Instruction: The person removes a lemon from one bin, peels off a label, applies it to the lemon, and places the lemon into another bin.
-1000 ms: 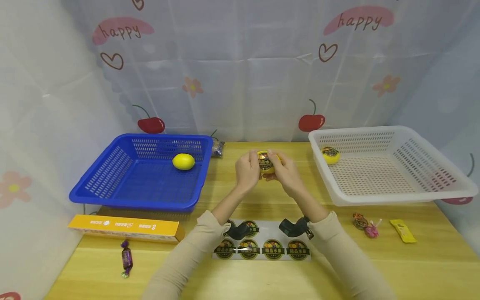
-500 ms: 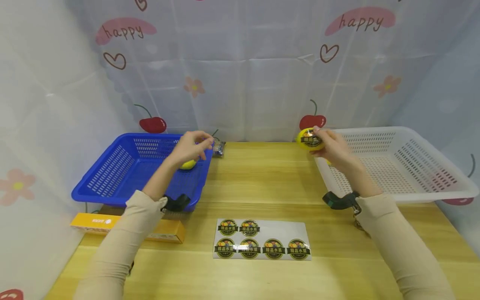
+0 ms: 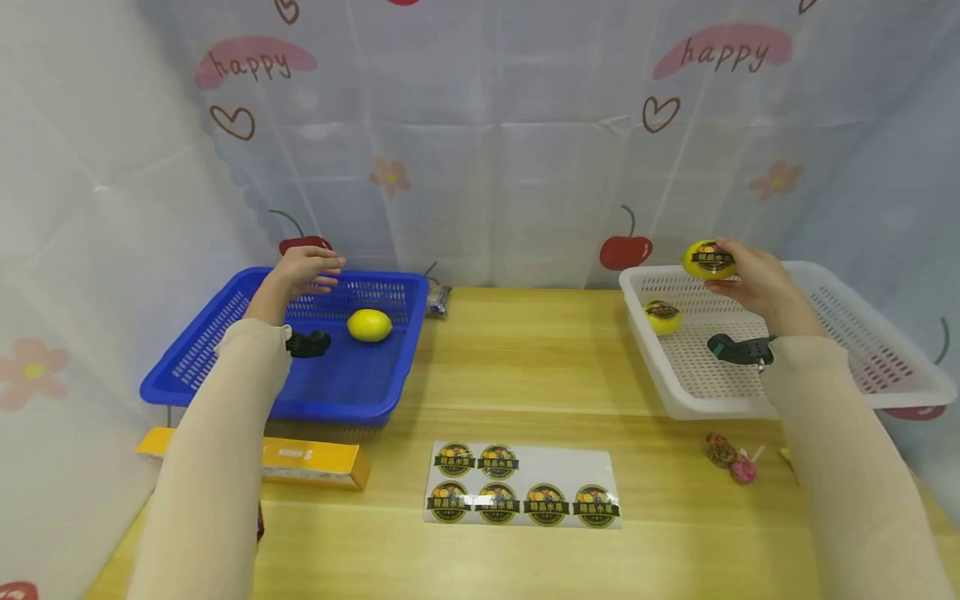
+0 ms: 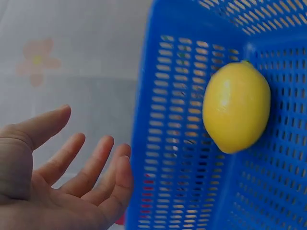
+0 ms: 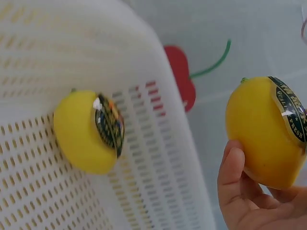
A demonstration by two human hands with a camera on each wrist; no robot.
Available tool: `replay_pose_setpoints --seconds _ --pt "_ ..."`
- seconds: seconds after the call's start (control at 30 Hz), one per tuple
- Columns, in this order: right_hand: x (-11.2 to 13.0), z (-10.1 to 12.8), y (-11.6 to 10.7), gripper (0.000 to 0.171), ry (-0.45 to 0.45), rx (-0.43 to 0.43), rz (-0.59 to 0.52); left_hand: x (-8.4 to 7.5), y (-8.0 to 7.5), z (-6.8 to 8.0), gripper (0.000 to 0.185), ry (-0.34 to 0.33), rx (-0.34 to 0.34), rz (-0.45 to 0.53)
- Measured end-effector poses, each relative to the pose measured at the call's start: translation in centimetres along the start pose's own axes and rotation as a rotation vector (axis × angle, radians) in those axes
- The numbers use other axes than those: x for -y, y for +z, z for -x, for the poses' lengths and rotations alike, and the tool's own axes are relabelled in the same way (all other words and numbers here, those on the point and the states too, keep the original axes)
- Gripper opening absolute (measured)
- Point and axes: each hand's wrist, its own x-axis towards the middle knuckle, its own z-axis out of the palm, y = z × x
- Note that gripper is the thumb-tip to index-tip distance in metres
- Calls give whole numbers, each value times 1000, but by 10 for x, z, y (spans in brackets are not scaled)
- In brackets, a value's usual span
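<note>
Head view. The right hand (image 3: 753,279) holds a labelled lemon (image 3: 708,259) over the far left part of the white basket (image 3: 885,367), its grip grasping the fruit from below and behind. A second labelled lemon (image 3: 663,317) already lies inside that basket, near its far left corner. The left hand (image 3: 298,272) hovers over the far rim of the blue basket (image 3: 225,350), grip released and fingers spread, holding nothing; a plain lemon (image 3: 369,325) rests in that basket just to its right. On the desk (image 3: 525,367), near the person, lies a sticker sheet (image 3: 525,493); an orange box (image 3: 311,464) sits at near left and wrapped sweets (image 3: 729,454) at near right.

Left wrist view. The left hand (image 4: 57,182) is open and relaxed, apart from the plain lemon (image 4: 236,106) on the blue basket's (image 4: 168,143) mesh floor.

Right wrist view. Fingers curl round the held labelled lemon (image 5: 264,132); the other labelled lemon (image 5: 88,130) lies against the white basket's (image 5: 158,158) wall.

Judged step: depositing the labelled fruit. The next move calls for lowering it into the white basket and letting go, while the left hand closes on the plain lemon.
</note>
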Motion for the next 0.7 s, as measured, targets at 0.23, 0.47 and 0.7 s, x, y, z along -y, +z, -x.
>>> replay_pose_setpoints --seconds 0.23,0.47,0.7 --pt "-24 -18 -20 95 80 -74 107 24 10 -7 60 -122 -19 -43" --pt "-50 -28 -28 86 109 -121 195 37 27 -15 63 -205 48 -72" --pt "-64 -38 -24 62 131 -122 184 46 41 -14 70 -233 141 -109"
